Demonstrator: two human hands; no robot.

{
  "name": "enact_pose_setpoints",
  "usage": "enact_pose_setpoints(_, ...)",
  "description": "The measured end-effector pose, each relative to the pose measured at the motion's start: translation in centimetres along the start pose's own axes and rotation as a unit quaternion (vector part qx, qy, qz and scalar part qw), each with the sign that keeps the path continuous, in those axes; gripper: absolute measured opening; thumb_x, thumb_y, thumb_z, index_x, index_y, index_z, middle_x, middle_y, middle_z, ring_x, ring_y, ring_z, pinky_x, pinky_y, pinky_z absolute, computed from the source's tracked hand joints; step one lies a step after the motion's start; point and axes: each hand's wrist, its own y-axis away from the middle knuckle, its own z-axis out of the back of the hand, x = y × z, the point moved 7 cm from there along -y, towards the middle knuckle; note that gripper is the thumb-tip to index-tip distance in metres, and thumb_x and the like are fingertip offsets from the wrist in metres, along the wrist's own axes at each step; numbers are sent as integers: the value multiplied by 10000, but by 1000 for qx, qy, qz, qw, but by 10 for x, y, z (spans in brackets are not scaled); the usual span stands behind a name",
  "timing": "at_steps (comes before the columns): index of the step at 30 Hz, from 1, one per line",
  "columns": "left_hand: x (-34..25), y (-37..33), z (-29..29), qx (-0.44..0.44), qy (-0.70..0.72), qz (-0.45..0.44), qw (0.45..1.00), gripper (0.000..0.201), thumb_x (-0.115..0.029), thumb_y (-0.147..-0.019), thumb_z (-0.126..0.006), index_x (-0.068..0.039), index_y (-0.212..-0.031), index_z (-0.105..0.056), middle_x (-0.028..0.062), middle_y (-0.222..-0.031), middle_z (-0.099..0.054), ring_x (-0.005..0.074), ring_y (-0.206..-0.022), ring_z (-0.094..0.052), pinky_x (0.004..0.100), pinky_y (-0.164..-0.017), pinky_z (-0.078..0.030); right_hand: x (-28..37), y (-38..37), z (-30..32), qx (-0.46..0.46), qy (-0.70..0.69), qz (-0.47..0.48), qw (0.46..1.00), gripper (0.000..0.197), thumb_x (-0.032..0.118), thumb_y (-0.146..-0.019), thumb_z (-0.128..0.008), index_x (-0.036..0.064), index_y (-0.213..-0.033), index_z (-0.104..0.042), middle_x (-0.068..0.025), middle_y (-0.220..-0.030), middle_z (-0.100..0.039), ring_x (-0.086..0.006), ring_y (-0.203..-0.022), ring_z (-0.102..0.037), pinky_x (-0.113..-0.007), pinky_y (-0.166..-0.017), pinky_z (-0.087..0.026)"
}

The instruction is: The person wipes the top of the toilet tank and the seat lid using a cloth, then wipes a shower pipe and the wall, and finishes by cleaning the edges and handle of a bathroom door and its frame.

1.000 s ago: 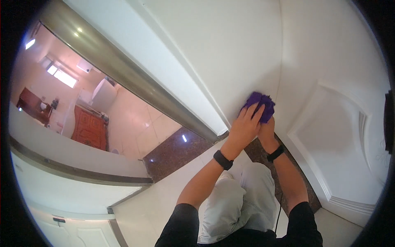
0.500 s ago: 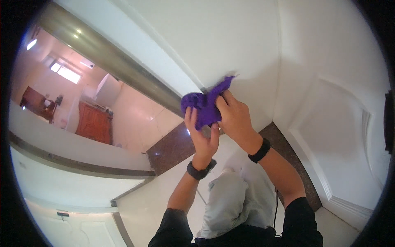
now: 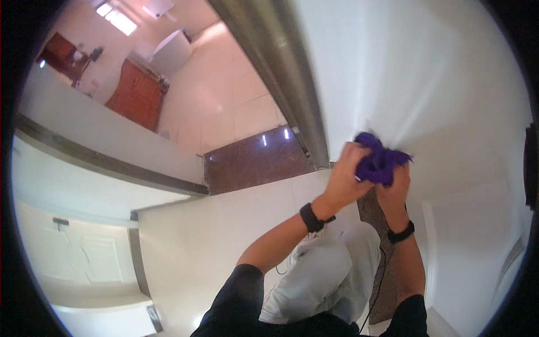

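Head view — both half-curled hands grip a bunched purple cloth between them.

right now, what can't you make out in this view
Far side of the purple cloth, head view: turned away, with the left hand and right hand covering its edges.
Part of the white surface, head view: hidden behind the cloth.
Dark strip, head view: cut off by the black right rim.
Small dark thing in the far room, head view: too small and blurred.
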Motion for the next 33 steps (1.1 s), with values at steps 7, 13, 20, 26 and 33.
enact_pose_setpoints(7,20,16,13,105,66,192,973,523,14,-690,-729,-83,-1178,-569,190,-1188,-541,406,-1092,-554,451,-899,-500,23,20,-10,16,-86,-166,982,580,195,-798,-676,-27,-1280,-443,-207,-1218,-515,-364,-1172,-495,-472,-1043,-379)
enact_pose_setpoints(13,-80,-84,145,-15,-2,16,1000,534,-38,-703,-744,-116,-1208,-591,163,-1252,-541,362,-1097,-575,431,-872,-521,128,-81,-11,-21,-556,-308,772,346,393,-1002,-440,138,-1231,-490,-44,-1232,-536,-208,-1180,-505,-398,-1038,-411)
enact_pose_setpoints(20,-197,-252,289,-149,-61,-57,985,550,-43,-695,-739,-127,-1217,-587,172,-1252,-538,399,-1088,-562,449,-886,-494,252,-270,11,-39,-569,-290,768,459,418,-1000,-428,126,-1354,-449,-84,-1334,-519,-258,-1211,-517,-431,-1070,-390)
enact_pose_setpoints(26,-210,-312,314,-113,-47,49,991,456,-3,-713,-702,-102,-1150,-617,151,-1153,-575,355,-1034,-586,411,-867,-500,261,-335,44,-83,-405,-200,888,620,190,-881,-684,-28,-1381,-388,-195,-1335,-498,-317,-1197,-517,-431,-1030,-418)
enact_pose_setpoints(33,-172,-278,307,-18,-8,235,972,501,28,-714,-680,-63,-1191,-554,181,-1162,-537,391,-1038,-576,438,-845,-510,321,-339,37,135,-13,-148,980,570,74,-808,-695,-35,-1313,-456,-233,-1296,-520,-384,-1194,-514,-429,-1038,-395)
